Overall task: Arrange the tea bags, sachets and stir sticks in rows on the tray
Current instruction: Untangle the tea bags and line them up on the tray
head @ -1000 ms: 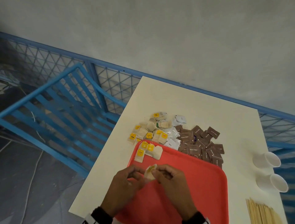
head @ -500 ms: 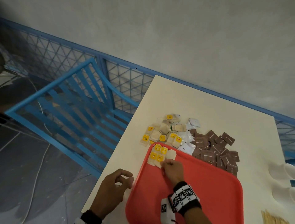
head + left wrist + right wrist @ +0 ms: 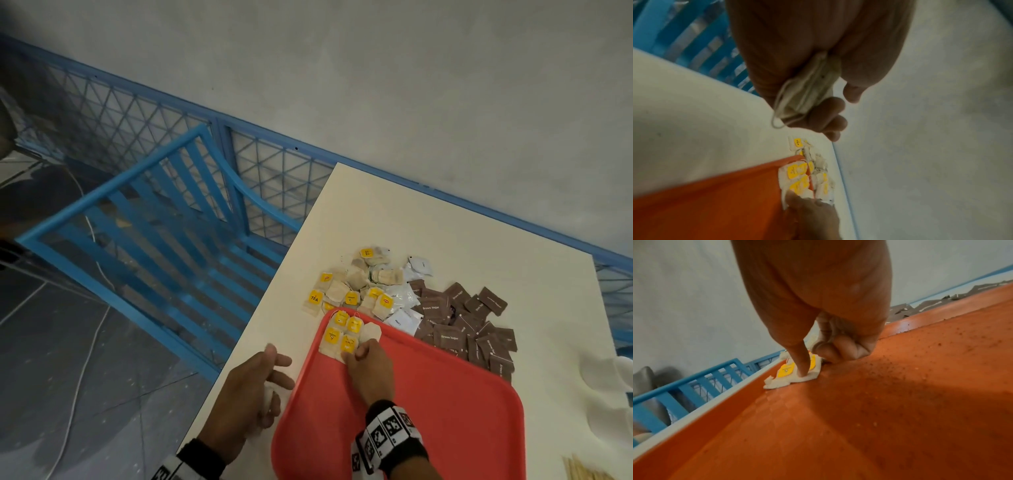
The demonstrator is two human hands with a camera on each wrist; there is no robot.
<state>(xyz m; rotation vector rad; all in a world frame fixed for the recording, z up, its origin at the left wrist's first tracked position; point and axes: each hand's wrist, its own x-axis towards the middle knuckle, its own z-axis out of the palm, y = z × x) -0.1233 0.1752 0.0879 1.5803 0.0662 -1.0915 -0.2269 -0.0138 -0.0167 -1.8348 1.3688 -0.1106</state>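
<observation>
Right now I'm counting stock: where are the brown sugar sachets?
In the head view, the brown sugar sachets lie heaped on the table beyond the red tray's far right edge, beside the white sachets.

A plain grey wall fills the upper part of the head view. Along its foot runs a blue metal fence with a wire mesh in diamond pattern. A blue chair with slats stands beside the cream table. The floor is dark grey, and a thin white cable lies across it. The light is soft and even.
</observation>
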